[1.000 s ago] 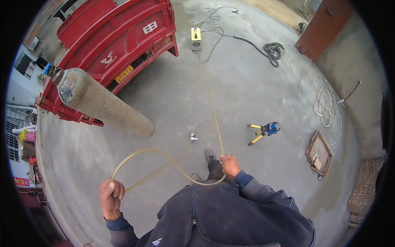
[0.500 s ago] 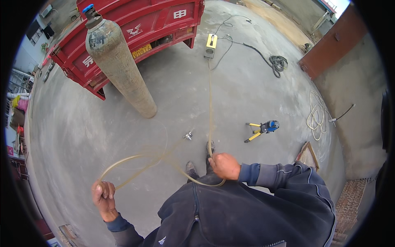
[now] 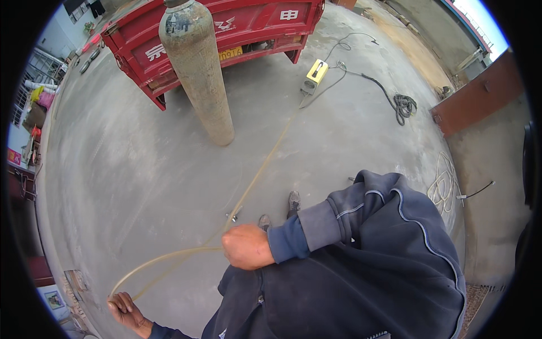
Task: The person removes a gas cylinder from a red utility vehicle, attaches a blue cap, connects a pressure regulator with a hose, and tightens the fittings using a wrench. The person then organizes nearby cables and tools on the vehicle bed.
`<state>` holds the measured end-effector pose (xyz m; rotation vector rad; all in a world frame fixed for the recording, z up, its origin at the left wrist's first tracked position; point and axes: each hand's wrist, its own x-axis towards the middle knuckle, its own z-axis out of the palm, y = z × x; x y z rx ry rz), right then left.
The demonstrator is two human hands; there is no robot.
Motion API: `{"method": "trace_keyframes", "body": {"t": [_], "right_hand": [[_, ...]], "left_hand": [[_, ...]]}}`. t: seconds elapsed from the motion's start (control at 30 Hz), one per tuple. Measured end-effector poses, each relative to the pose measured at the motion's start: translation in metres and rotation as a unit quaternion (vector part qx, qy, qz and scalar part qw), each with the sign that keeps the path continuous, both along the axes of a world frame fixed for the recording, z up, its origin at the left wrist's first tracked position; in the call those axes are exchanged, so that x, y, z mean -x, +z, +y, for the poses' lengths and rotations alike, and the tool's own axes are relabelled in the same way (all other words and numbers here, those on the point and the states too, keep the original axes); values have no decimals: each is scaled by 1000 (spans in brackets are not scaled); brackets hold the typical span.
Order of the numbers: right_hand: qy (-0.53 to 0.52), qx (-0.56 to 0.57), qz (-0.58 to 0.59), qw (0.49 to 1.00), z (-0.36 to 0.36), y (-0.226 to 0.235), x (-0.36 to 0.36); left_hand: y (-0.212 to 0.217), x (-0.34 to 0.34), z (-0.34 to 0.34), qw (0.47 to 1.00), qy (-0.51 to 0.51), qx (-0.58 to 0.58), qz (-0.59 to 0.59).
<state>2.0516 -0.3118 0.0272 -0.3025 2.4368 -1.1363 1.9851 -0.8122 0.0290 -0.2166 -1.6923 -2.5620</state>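
Head view, near edge of floor [image 3: 141, 186]:

- Right hand [image 3: 245, 247] closed in a fist around hose [image 3: 197, 249], knuckles up.
- Left hand [image 3: 127, 308] low at near-left edge, fingers curled shut on the hose's other end of the loop.
- Between hands: one shallow arc of tan hose, lifted off the concrete.
- Beyond right hand: hose runs straight across the floor toward yellow box [image 3: 315, 73] at far edge.

Change over the last second:

- Right hand swung from the right side across the body toward the left hand.
- Loop flattened from a wide round bow to a narrow arc, so there is less slack between the fists.
- Grip unchanged on both ends.
- View tilted up; cylinder [image 3: 197, 73] now upright at centre-far instead of slanting at left.

Labels and signs:

- Red truck [image 3: 248, 25] along far edge: white characters on tailgate, small yellow plate below them.
- Cylinder: grey-brown, dark markings near shoulder, too blurred to make out.
- Yellow box: rectangular, dark handle on top, black cable [image 3: 403, 104] coiled to its right.
- Far-left edge: small red sign [image 3: 14, 155].
- Near-left corner: flat framed picture [image 3: 55, 299] lying down.
- Right edge: rust-brown panel [image 3: 480, 101], pale rope coil [image 3: 443, 181] below it.
- Small metal fitting [image 3: 234, 214] on floor just beside hose, ahead of shoes [image 3: 293, 200].
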Motion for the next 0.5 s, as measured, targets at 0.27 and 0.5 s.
{"method": "trace_keyframes", "body": {"t": [0.27, 0.5], "right_hand": [[-54, 120, 57, 990, 16, 20, 32], [-470, 380, 3, 797, 211, -54, 64]], "left_hand": [[20, -1, 64, 998, 28, 30, -40], [60, 13, 192, 995, -53, 73, -53]]}}
